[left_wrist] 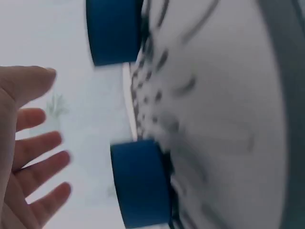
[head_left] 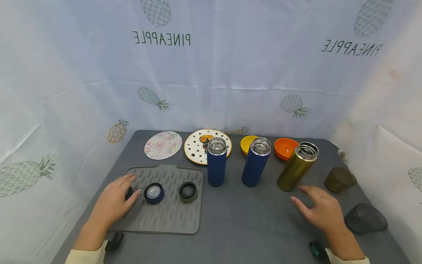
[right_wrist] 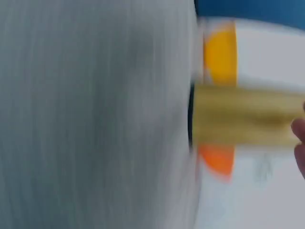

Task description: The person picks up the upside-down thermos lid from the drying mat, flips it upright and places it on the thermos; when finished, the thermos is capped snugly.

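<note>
My left hand [head_left: 113, 200] hovers over the left side of a grey ribbed drying mat [head_left: 174, 223], fingers loosely spread and holding nothing. Beneath it a dark blue bottle lid [head_left: 129, 193] is mostly hidden; in the left wrist view two blue lids stand apart from the fingers. Another blue lid [head_left: 154, 193] and an olive-green lid [head_left: 188, 192] lie on the mat. On the other side, my right hand [head_left: 321, 209] is held with fingers apart, just in front of an uncapped gold bottle [head_left: 295, 168]. Two uncapped blue bottles [head_left: 217, 165] stand left of the gold one.
Behind the bottles are a cat-patterned plate [head_left: 194, 146], a floral oval mat [head_left: 163, 145], a yellow bowl [head_left: 245, 145] and an orange bowl [head_left: 285, 147]. A brown translucent cup [head_left: 339, 179] and a dark grey cup [head_left: 365, 219] occupy the right edge.
</note>
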Tool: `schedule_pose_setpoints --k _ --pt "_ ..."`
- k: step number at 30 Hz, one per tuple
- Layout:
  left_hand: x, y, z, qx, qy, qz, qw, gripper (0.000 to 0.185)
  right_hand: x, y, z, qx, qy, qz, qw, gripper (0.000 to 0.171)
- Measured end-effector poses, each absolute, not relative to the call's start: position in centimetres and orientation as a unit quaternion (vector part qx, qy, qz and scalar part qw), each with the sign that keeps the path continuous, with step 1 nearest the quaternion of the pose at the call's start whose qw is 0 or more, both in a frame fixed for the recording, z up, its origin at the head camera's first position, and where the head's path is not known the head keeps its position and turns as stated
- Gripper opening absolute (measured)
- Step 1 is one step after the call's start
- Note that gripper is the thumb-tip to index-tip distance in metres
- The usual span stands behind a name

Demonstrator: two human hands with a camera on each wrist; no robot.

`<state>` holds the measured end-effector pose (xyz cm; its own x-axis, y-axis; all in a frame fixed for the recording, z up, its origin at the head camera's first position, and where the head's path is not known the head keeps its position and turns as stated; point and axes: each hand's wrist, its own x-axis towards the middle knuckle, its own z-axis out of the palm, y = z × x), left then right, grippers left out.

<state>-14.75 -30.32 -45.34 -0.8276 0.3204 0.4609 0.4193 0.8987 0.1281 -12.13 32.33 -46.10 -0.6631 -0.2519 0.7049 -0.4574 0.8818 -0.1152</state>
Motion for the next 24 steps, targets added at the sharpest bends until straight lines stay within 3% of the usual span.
schedule_pose_setpoints --k 3,7,14,19,24 --pt "-14.5 -31.4 -45.2 -0.143 -0.968 -0.13 0.16 0.056 -12.6 29.5 -46.3 0.227 -0.886 0.203 0.35 0.041" --pt "-14.4 -33.3 -45.3 -0.086 -0.979 -0.161 0.087 0.059 -13.7 25.3 -46.6 0.257 -0.848 0.336 0.319 0.044" --pt "-14.3 -35.9 -45.7 -0.037 -0.981 -0.192 0.018 0.086 -15.0 17.4 -43.6 0.281 -0.768 0.531 0.219 0.044" --pt "-14.9 -35.7 -45.9 -0.04 -0.981 -0.188 0.004 0.099 -16.1 13.3 -42.2 0.228 -0.758 0.596 0.138 0.052" --pt "-15.3 -35.2 -46.2 -0.052 -0.981 -0.184 0.012 0.099 -18.0 10.6 -43.7 0.168 -0.732 0.652 0.105 0.066"
